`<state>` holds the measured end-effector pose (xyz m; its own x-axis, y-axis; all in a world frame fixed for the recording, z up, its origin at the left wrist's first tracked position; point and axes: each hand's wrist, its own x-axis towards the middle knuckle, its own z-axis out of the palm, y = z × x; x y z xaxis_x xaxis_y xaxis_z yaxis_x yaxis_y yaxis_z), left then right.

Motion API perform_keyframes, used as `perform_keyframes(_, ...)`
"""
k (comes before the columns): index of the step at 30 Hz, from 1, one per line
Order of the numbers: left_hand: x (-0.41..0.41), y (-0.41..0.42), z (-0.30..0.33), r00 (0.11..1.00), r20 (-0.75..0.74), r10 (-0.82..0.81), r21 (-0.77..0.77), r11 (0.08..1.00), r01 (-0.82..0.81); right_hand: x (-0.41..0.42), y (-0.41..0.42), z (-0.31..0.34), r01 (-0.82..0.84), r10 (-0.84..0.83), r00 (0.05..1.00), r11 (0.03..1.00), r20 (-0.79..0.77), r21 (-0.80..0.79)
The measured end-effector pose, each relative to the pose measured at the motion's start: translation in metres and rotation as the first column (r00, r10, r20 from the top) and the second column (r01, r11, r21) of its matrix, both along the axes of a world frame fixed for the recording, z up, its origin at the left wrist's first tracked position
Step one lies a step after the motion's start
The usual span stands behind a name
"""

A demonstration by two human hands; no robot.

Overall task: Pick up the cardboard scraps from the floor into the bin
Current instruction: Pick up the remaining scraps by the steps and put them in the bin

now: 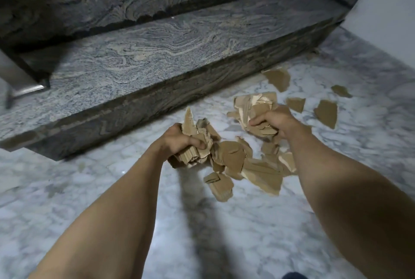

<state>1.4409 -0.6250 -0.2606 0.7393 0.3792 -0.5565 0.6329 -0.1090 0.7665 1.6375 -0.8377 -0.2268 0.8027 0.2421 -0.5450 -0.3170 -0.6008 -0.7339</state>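
Both hands are full. The left hand, at the centre of the frame, is clenched around a wad of scraps with one pointed piece standing up out of the fist. The right hand, a little higher and to the right, grips a second wad whose pale torn faces fan toward the step. Between and below the two fists a loose heap lies on the marble floor, spreading toward the lower centre, with the left hand's wad touching its edge. Four stray pieces sit apart at the right, nearer the right hand than the left, the farthest close to the step's corner. The bin is not in view, so which way the load must travel cannot be told. Judging from the full fists, the next move is probably a carry to the bin, not another pick, and the heap and strays remain for later. The upright point in the left wad looks the likeliest to slip free on the way.
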Motion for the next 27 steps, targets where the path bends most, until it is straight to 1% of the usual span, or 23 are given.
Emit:
perform_keyframes(2,0.011,-0.005,0.011,0.998,-0.010,-0.060,-0.020,0.998,0.060,0.002,-0.019,0.004,-0.029,0.029,0.998,1.000,-0.057,-0.007)
perform_keyframes(4,0.020,-0.011,0.021,0.973,-0.088,-0.215,-0.055,0.976,0.211,-0.006,-0.031,-0.002,-0.161,0.150,0.976,0.985,-0.158,-0.058)
perform_keyframes(6,0.026,-0.019,0.025,0.878,-0.234,-0.418,-0.110,0.909,0.403,-0.020,-0.032,-0.014,-0.342,0.311,0.927,0.930,-0.209,-0.134)
perform_keyframes(8,0.023,-0.032,0.030,0.770,-0.364,-0.524,-0.137,0.848,0.512,-0.035,-0.024,-0.029,-0.520,0.473,0.851,0.819,-0.227,-0.243)
perform_keyframes(9,0.021,-0.036,0.024,0.736,-0.412,-0.536,-0.117,0.833,0.541,-0.045,-0.018,-0.034,-0.595,0.544,0.803,0.751,-0.243,-0.287)
perform_keyframes(11,0.013,-0.039,0.009,0.696,-0.471,-0.542,-0.023,0.796,0.605,-0.061,-0.009,-0.046,-0.671,0.631,0.737,0.639,-0.242,-0.377)
perform_keyframes(13,0.005,-0.034,-0.004,0.726,-0.469,-0.502,0.040,0.809,0.586,-0.070,-0.003,-0.053,-0.679,0.674,0.710,0.577,-0.204,-0.454)
perform_keyframes(15,0.002,-0.027,-0.013,0.744,-0.455,-0.490,0.007,0.833,0.554,-0.074,-0.001,-0.053,-0.660,0.724,0.674,0.499,-0.148,-0.561)
perform_keyframes(16,0.001,-0.025,-0.012,0.736,-0.455,-0.502,-0.030,0.834,0.551,-0.074,0.000,-0.053,-0.641,0.737,0.665,0.479,-0.122,-0.600)
perform_keyframes(17,0.000,-0.024,-0.008,0.729,-0.452,-0.514,-0.064,0.834,0.548,-0.073,0.001,-0.053,-0.625,0.739,0.666,0.482,-0.098,-0.614)
perform_keyframes(19,0.000,-0.025,0.001,0.738,-0.437,-0.514,-0.122,0.847,0.517,-0.070,0.003,-0.056,-0.622,0.732,0.678,0.523,-0.066,-0.583)
perform_keyframes(22,-0.003,-0.021,0.007,0.777,-0.408,-0.479,-0.209,0.878,0.432,-0.067,0.005,-0.059,-0.602,0.645,0.761,0.660,-0.071,-0.449)
perform_keyframes(24,-0.003,-0.016,0.010,0.809,-0.368,-0.459,-0.252,0.887,0.388,-0.061,0.004,-0.052,-0.557,0.566,0.820,0.756,-0.083,-0.344)
perform_keyframes(27,-0.004,-0.005,0.011,0.867,-0.286,-0.409,-0.215,0.909,0.358,-0.033,-0.007,-0.034,-0.358,0.354,0.934,0.920,-0.056,-0.157)
